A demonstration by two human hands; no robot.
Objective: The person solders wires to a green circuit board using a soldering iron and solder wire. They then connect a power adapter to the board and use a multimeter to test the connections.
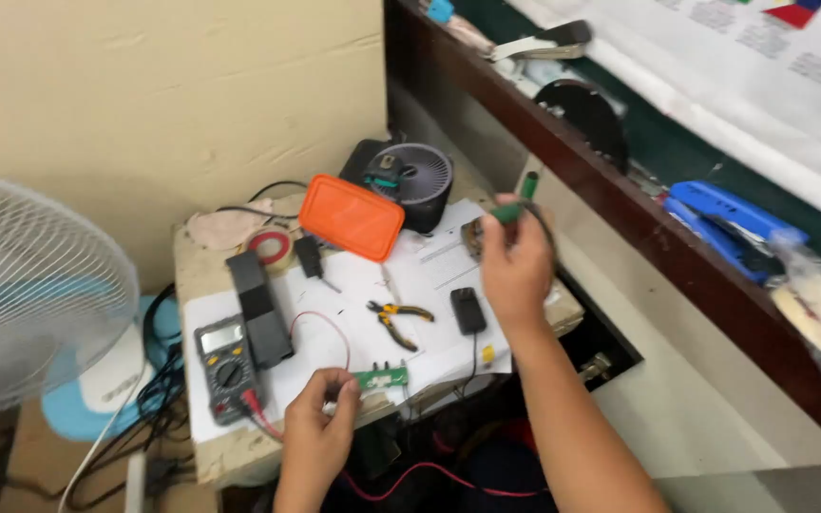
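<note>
My left hand (317, 418) pinches a small green circuit board (380, 378) by its left end, near the front edge of the worktable (230, 451). My right hand (517, 266) is raised above the table's right side and grips a green-handled tool (521, 198) with a dark cord looping from it. On the white paper (353, 294) between my hands lie yellow-handled pliers (397, 319) and a small black box (467, 310). A red wire (320, 323) arcs across the paper toward my left hand.
A grey multimeter (225, 366) and a long black block (258, 306) lie at the left. Behind are an orange lid (352, 217), a round dark fan unit (418, 182), a red tape roll (269, 247). A white standing fan (21, 294) is far left; a dark wooden ledge (620, 204) runs right.
</note>
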